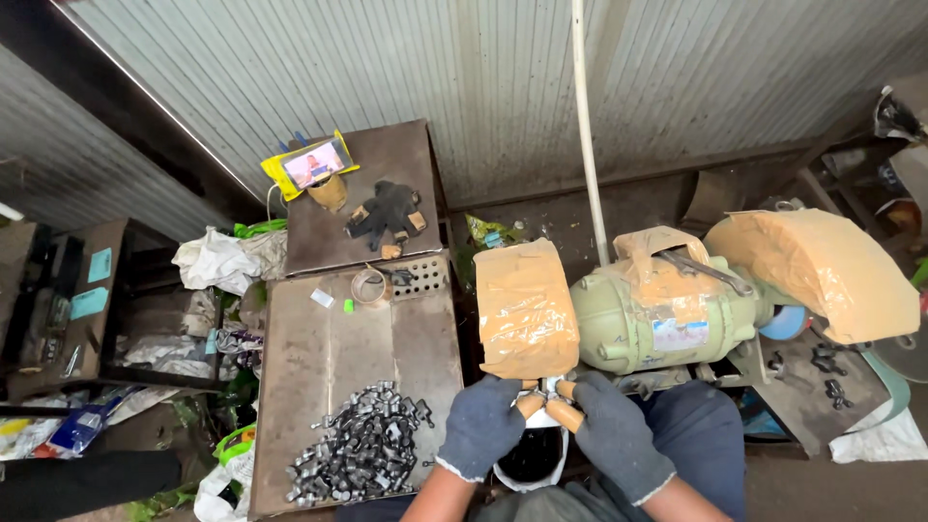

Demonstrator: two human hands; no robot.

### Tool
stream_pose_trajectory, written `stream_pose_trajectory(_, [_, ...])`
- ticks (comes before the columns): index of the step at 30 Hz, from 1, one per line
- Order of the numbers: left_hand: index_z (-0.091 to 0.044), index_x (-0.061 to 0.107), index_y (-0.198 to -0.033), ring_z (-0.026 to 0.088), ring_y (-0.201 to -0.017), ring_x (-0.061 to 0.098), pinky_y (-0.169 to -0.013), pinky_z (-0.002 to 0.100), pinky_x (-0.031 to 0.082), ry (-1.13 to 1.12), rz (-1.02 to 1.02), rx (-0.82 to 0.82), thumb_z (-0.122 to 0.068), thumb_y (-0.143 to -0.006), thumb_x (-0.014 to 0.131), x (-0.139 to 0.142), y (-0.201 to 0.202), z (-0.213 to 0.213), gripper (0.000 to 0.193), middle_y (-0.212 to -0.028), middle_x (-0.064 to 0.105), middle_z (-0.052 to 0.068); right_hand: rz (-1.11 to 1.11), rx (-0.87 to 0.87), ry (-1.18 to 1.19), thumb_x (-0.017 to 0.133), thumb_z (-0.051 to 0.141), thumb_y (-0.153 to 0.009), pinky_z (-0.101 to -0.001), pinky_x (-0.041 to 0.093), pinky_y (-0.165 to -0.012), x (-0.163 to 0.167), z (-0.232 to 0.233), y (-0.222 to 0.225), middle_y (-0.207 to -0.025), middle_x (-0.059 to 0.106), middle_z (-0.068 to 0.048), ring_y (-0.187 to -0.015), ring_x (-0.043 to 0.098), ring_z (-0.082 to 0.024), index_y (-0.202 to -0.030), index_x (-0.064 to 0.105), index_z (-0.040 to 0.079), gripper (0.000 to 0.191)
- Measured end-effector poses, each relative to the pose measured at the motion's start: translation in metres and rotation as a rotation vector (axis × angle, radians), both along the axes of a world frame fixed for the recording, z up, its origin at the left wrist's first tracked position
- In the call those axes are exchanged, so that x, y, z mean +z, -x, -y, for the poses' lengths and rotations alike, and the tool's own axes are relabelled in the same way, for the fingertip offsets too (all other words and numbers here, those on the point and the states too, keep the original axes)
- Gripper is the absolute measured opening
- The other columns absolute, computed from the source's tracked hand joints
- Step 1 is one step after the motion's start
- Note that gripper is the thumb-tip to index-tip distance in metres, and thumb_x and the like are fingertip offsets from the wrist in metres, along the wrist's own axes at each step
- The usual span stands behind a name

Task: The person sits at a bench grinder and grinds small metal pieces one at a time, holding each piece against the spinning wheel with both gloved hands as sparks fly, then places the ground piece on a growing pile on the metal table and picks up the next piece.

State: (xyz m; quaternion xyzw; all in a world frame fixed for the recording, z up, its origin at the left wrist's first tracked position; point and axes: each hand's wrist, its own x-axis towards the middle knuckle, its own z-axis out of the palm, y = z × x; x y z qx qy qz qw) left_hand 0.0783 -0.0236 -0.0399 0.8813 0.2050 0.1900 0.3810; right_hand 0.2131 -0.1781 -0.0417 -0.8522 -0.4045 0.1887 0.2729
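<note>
My left hand (483, 425) and my right hand (614, 435) both wear dark grey gloves with orange fingertips. They meet just under the left wheel guard (525, 307) of a pale green bench grinder (657, 319), which is wrapped in brown tape. Together the fingers pinch a small metal piece (548, 391) at the wheel; it is mostly hidden by the fingertips. Below the hands stands a white bucket (530, 464) with a dark inside.
A metal table (329, 348) on the left bears a heap of small metal parts (362, 449), a tape roll (369, 286), a spare glove (389, 213) and a phone on a yellow stand (311, 162). A white pipe (587, 126) runs up the corrugated wall. The taped right guard (822, 266) sits at right.
</note>
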Motion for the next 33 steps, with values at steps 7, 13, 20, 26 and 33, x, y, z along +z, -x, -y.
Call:
stream_pose_trajectory(7, [-0.009,0.075,-0.096,0.037,-0.079,0.068,-0.067,0.05,0.052,-0.084,-0.186,-0.237,-0.026,-0.089,0.071,-0.004,-0.013,-0.03,0.018,-0.08,0.071,0.015,-0.151,0.138,-0.145,0.073,0.035,-0.084,-0.0382,0.055,-0.082,-0.002,-0.018,-0.028,-0.11,0.072,-0.01,-0.102,0.07,-0.03,-0.113,0.079,0.018,0.034])
stream_pose_trajectory(13, [-0.007,0.071,-0.103,0.038,-0.078,0.068,-0.067,0.051,0.052,-0.087,-0.17,-0.261,-0.013,-0.081,0.067,-0.007,-0.012,-0.035,0.023,-0.085,0.07,0.016,-0.067,0.162,-0.086,0.076,0.041,-0.081,-0.0375,0.055,-0.082,-0.007,-0.032,-0.038,-0.11,0.073,-0.009,-0.103,0.071,-0.029,-0.109,0.079,0.018,0.036])
stream_pose_trajectory(20, [-0.011,0.071,-0.105,0.036,-0.078,0.07,-0.066,0.047,0.055,-0.023,-0.106,-0.146,-0.023,-0.09,0.069,-0.004,0.006,-0.026,0.02,-0.091,0.07,0.014,-0.155,0.146,-0.289,0.081,0.038,-0.073,-0.0407,0.054,-0.079,-0.01,-0.032,-0.032,-0.107,0.073,-0.011,-0.096,0.071,-0.031,-0.102,0.08,0.012,0.038])
stream_pose_trajectory(26, [-0.01,0.069,-0.106,0.038,-0.076,0.069,-0.065,0.048,0.054,-0.004,-0.078,0.092,-0.024,-0.091,0.069,-0.015,0.024,0.015,0.02,-0.09,0.071,0.015,-0.025,0.09,-0.192,0.084,0.044,-0.07,-0.0418,0.053,-0.072,-0.015,-0.022,-0.022,-0.093,0.071,-0.012,-0.087,0.07,-0.032,-0.092,0.077,0.01,0.042])
stream_pose_trajectory(33, [-0.01,0.071,-0.113,0.021,-0.069,0.065,-0.06,0.035,0.05,0.678,-0.031,0.073,-0.041,-0.095,0.066,-0.039,0.077,0.065,0.036,-0.084,0.07,0.007,-0.178,0.347,-0.157,0.077,0.036,-0.085,-0.0378,0.056,-0.076,-0.025,0.048,0.021,-0.094,0.074,-0.011,-0.089,0.073,-0.029,-0.112,0.075,0.008,0.039])
